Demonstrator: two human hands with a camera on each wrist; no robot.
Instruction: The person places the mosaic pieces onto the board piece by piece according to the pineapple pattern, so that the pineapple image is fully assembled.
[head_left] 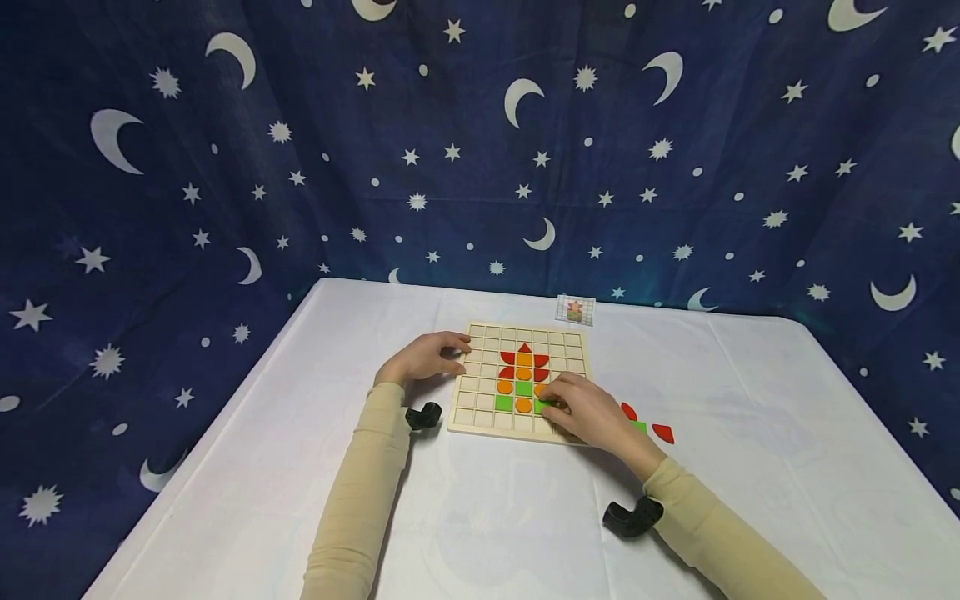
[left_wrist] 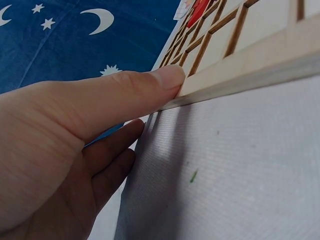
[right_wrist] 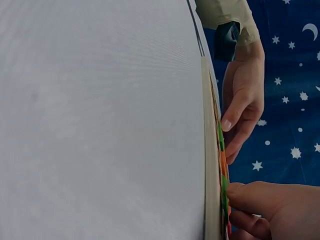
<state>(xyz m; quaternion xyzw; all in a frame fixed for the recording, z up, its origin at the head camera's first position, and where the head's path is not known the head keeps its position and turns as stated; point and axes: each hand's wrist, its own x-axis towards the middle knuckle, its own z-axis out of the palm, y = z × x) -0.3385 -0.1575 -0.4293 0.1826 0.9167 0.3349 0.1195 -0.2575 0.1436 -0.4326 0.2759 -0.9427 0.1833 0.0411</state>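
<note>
A wooden grid board lies on the white table, with red, orange and green pieces forming a pattern in its cells. My left hand is at the board's left edge; in the left wrist view its straight thumb touches the frame's rim. With bent fingers, my right hand pinches a green square at the pattern's lower right. Its thumb is against the green piece in the right wrist view. Just above, an orange circle is partly covered by the fingers.
Right of the board lie a red quarter-circle piece, another red piece and a green piece, partly behind the right hand. A small pattern card sits beyond the board. Behind the table hangs a dark blue star-and-moon cloth.
</note>
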